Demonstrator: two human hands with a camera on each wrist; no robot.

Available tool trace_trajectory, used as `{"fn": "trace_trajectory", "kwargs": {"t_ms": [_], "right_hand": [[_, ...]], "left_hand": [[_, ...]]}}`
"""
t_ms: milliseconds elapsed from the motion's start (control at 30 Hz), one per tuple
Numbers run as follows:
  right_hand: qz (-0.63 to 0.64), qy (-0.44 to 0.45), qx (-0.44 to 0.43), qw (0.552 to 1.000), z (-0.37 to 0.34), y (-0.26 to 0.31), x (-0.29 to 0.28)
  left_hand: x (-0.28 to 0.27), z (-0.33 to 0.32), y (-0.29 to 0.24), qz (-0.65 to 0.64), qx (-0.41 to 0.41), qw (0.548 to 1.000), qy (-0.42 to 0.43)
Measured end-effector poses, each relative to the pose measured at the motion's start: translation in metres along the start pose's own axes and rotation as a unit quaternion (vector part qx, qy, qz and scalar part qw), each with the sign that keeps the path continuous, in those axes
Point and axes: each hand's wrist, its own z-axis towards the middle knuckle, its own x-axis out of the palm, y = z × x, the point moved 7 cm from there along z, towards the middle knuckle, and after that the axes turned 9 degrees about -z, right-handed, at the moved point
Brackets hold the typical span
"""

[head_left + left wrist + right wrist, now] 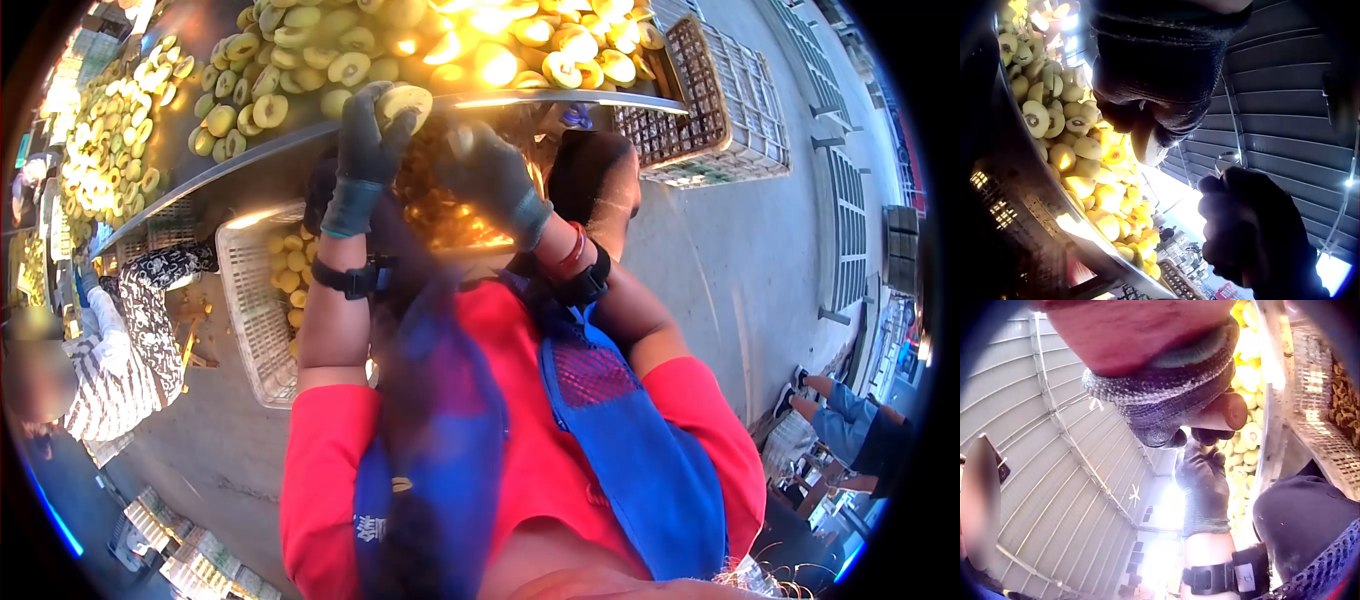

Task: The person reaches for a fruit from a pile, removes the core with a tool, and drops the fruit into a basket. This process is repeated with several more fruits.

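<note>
In the head view the gloved left hand (365,150) pinches a halved pale-green fruit (406,104) at the metal table's edge. The left wrist view has that hand (1157,81) close up, the fruit half (1146,140) under its fingers. The gloved right hand (490,178) is a short way to the right, not touching the left. Its fingers curl round a tool with a wooden handle (1222,414) in the right wrist view; a small metal end (1227,161) shows above that fist in the left wrist view. Glove and glare hide the rest of the tool.
Halved fruits (285,60) are heaped on the metal table (215,172). Below stands a white crate (250,330) holding fruit; orange pieces (450,215) lie between the knees. Another crate (740,100) is right. A person in stripes (115,370) sits left.
</note>
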Motion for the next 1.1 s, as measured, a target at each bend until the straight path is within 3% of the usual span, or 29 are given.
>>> {"fn": "trace_trajectory", "kwargs": {"t_ms": [100, 133, 233, 333, 433, 633, 733, 800, 833, 900, 933, 1033, 1100], "right_hand": [[-0.041, -0.067, -0.055, 0.995, 0.003, 0.022, -0.013], [-0.045, -0.073, -0.058, 0.995, 0.003, 0.027, -0.017], [-0.093, -0.094, -0.08, 0.988, 0.003, 0.031, -0.018], [-0.1, -0.102, -0.104, 0.984, 0.003, 0.018, -0.01], [-0.106, -0.091, -0.138, 0.98, 0.003, 0.008, 0.0], [-0.186, -0.109, -0.191, 0.958, -0.002, 0.013, -0.006], [-0.295, -0.131, -0.226, 0.919, -0.005, 0.02, -0.02], [-0.365, -0.145, -0.247, 0.886, -0.008, 0.021, -0.025], [-0.379, -0.111, -0.253, 0.883, -0.01, 0.019, -0.021], [-0.405, -0.043, -0.263, 0.874, -0.018, 0.01, -0.007], [-0.205, -0.036, -0.14, 0.968, -0.015, -0.006, -0.006], [-0.076, -0.004, -0.059, 0.995, -0.028, 0.011, -0.012], [-0.079, 0.009, -0.097, 0.992, -0.031, 0.009, -0.004]], "left_hand": [[0.009, -0.01, -0.035, 0.096, 0.021, 0.995, 0.007], [0.014, -0.016, -0.043, 0.128, 0.089, 0.988, 0.008], [0.019, -0.026, -0.05, 0.144, 0.027, 0.989, 0.007], [0.021, -0.027, -0.08, 0.169, 0.123, 0.978, 0.006], [0.022, -0.03, -0.078, 0.178, 0.067, 0.981, 0.021], [0.026, -0.033, -0.082, 0.208, 0.089, 0.973, 0.039], [0.024, -0.036, -0.069, 0.086, 0.063, 0.994, 0.004], [0.017, -0.04, -0.047, -0.017, -0.058, 0.997, -0.039], [0.015, -0.042, -0.038, -0.069, -0.119, 0.989, -0.06], [0.011, -0.046, -0.037, -0.206, -0.247, 0.943, -0.086], [0.011, -0.047, -0.039, -0.272, -0.308, 0.906, -0.096], [0.007, -0.042, -0.051, -0.298, -0.283, 0.906, -0.101], [0.007, -0.041, -0.056, -0.272, -0.256, 0.924, -0.081]]}}
